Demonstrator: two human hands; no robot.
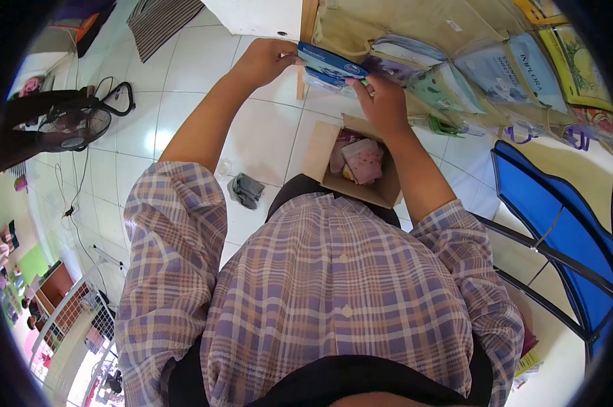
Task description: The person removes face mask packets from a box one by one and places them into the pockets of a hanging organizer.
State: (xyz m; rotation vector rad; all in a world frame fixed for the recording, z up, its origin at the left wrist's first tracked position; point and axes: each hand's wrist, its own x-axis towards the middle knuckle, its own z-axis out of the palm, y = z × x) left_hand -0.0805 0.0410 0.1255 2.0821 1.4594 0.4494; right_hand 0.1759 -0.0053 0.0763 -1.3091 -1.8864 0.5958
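Observation:
Between my two hands is a blue sheet mask packet, with a blueberry-like picture and lighter packets just beneath it. My left hand pinches its left end. At the right end, my right hand grips the lower corner with thumb and fingers. Right beside the packet hangs a beige pocket organizer. Its pockets hold several sheet mask packets, among them a light blue one, a green-white one and a yellow one.
Below my right forearm stands an open cardboard box with pink items inside. A grey cloth lies on the tiled floor. To the left is a fan with trailing cords; to the right, a blue folding frame.

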